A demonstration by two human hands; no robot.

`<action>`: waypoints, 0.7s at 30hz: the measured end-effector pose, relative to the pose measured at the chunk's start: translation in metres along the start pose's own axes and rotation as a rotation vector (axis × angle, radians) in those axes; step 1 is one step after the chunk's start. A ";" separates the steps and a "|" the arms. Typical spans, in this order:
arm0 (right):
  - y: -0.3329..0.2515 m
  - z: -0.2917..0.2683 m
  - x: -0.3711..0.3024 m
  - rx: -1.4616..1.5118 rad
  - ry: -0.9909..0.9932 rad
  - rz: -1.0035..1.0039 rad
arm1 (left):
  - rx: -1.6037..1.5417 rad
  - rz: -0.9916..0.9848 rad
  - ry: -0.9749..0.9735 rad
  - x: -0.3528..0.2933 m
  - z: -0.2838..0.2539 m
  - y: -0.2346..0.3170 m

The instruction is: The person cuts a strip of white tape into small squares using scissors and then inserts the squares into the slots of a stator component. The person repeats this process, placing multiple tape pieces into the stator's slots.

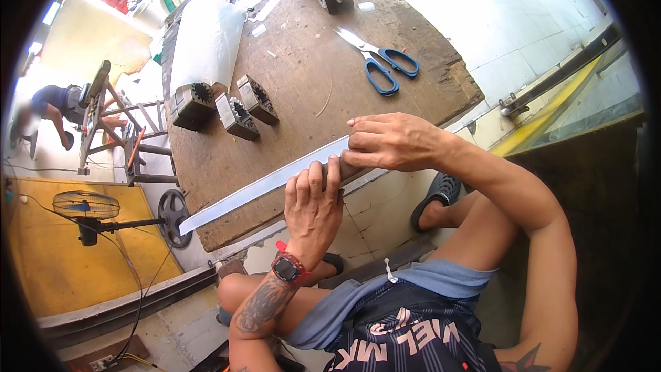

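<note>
The left hand [313, 200] is resting slightly spread fingers on a pale strip [258, 189]. The right hand [396, 141] is bending fingers at its end — whether pinching, I cannot tell.

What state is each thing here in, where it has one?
Strip: straight, left end overhanging the table
Left hand: fingertips on strip
Right hand: fingers curled at strip's end
Scissors: lying unheld, blades slightly open at most
Metal cores: resting unheld
Watch: worn
Fan: running or not, cannot tell
</note>
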State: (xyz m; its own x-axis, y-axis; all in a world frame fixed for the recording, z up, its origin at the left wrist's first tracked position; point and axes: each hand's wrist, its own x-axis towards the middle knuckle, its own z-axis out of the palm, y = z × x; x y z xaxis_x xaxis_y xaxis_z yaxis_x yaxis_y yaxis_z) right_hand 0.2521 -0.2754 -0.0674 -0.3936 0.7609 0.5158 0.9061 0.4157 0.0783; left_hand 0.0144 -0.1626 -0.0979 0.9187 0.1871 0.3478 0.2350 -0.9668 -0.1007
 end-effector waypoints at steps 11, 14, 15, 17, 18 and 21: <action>0.007 -0.010 -0.011 0.133 -0.050 0.163 | -0.148 -0.136 -0.066 -0.011 -0.051 -0.040; 0.031 -0.014 -0.013 0.063 0.057 0.481 | -0.102 -0.272 -0.420 -0.033 -0.084 -0.081; 0.040 -0.013 -0.012 0.044 0.158 0.636 | -0.123 -0.272 -0.307 -0.041 -0.088 -0.087; 0.057 -0.008 -0.005 -0.317 0.040 0.875 | -0.212 -0.178 -0.210 -0.051 -0.092 -0.095; 0.064 -0.006 0.000 -0.463 -0.052 1.047 | -0.238 -0.142 -0.210 -0.053 -0.092 -0.097; 0.075 -0.011 0.016 -0.201 -0.253 1.190 | -0.320 -0.085 -0.111 -0.052 -0.099 -0.099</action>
State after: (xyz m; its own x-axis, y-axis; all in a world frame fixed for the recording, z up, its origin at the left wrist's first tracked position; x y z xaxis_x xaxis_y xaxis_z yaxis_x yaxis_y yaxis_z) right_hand 0.3159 -0.2374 -0.0440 0.6945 0.6974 0.1771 0.7194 -0.6692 -0.1858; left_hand -0.0884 -0.0938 -0.0143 0.9330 0.2705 0.2375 0.2172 -0.9492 0.2277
